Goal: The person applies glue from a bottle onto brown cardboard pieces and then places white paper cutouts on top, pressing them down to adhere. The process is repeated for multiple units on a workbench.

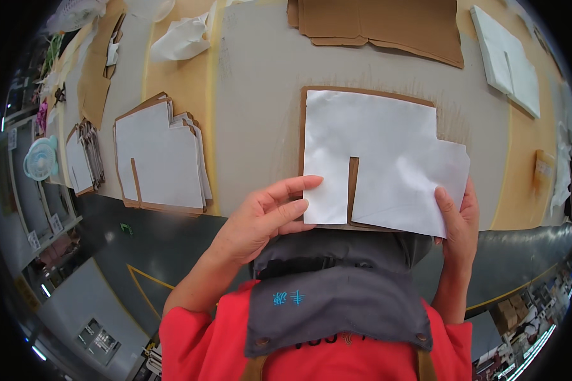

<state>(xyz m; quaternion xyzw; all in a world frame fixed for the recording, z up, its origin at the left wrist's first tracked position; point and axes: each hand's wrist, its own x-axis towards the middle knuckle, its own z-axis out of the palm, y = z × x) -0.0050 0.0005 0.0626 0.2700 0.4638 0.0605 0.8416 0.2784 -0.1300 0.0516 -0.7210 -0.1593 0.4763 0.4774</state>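
Note:
A white slotted sheet point(388, 136) lies over a brown cardboard piece point(353, 181), which shows along its top and left edges and through the slot. Both are at the table's near edge, in front of my body. My left hand point(270, 213) is closed on the sheet's lower left edge, thumb and fingertips at its margin. At the lower right corner, my right hand point(459, 216) grips the sheet with its thumb on top and its fingers mostly hidden behind.
To the left stand a stack of similar white-faced cardboard pieces point(162, 159) and a smaller stack point(86, 155). Brown cardboard sheets point(381, 25) lie at the back, and a pile of white slotted sheets point(505, 60) is far right. A small fan point(41, 159) sits at far left.

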